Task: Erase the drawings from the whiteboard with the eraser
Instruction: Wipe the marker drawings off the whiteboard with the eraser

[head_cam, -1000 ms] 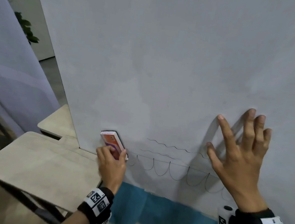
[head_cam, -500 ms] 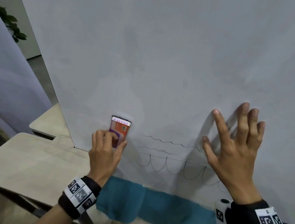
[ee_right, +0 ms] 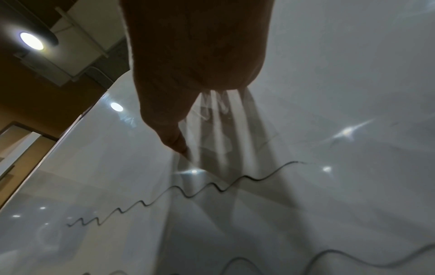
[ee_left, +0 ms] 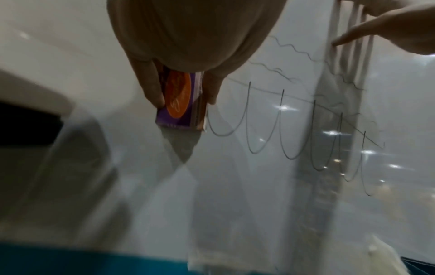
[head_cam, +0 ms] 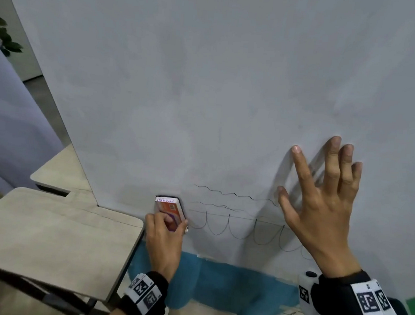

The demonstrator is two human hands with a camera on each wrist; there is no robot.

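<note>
Eraser (head_cam: 169,209) has dropped lower, beside looped drawings (head_cam: 242,229).

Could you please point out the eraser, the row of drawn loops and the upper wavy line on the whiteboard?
eraser (head_cam: 169,206): head view, on its orange printed back.
row of drawn loops (head_cam: 241,237): head view, at the bottom of one loop.
upper wavy line (ee_right: 204,187): right wrist view, mid-stroke.

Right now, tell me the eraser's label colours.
Orange and purple, on the eraser; the left wrist view shows it best.
</note>
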